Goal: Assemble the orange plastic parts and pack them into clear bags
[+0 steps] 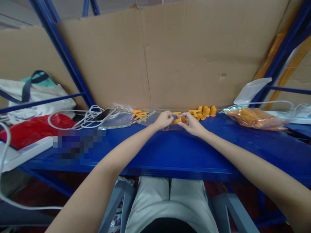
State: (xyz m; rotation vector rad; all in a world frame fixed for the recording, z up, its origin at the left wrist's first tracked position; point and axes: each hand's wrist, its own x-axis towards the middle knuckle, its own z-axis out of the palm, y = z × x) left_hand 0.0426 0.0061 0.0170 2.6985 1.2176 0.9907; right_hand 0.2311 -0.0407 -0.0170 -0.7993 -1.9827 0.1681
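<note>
My left hand [164, 120] is closed, its fingertips pinching the edge of a clear plastic bag [148, 120] with a colourful printed strip. Close beside it, my right hand [194, 125] has thumb and fingers around an orange plastic part [179, 120] at the bag. Whether that part lies inside the film or in front of it, I cannot tell. Behind my right hand stand several orange knob-shaped pieces [206, 111]. To the left of my left hand lies a small heap of orange Y-shaped pieces [139, 115]. Another flat clear bag [119, 121] is beside that heap.
A filled bag of orange parts [252, 118] lies on the right of the blue table [170, 155]. On the left are a phone [104, 114], white cables [91, 116], a red bag [46, 126] and a cloth tote [41, 97]. A cardboard sheet [175, 58] walls the back.
</note>
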